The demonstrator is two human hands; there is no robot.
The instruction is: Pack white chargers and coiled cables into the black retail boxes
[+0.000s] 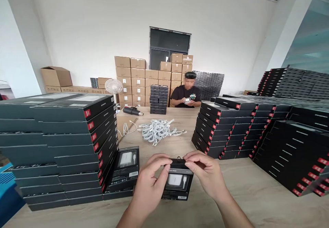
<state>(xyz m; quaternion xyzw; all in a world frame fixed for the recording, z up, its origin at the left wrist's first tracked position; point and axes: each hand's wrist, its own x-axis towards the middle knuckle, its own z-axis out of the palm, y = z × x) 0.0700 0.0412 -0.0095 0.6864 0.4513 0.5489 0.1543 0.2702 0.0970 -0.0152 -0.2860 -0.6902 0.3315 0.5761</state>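
Observation:
Upright on the table in front of me stands a black retail box, its front picturing a white charger and cable. My left hand pinches the top left corner between thumb and fingers. At the top right, my right hand grips the other corner the same way. A small dark loop shows at the top edge between my fingertips. Just left of my left hand, another box of the same kind leans tilted on a further one, beside a tall stack of black boxes.
White cables lie in a tangled heap mid-table. Behind them are a heat gun, a white fan and a stack of dark boxes. More black boxes fill the right side. A co-worker sits opposite, holding something small.

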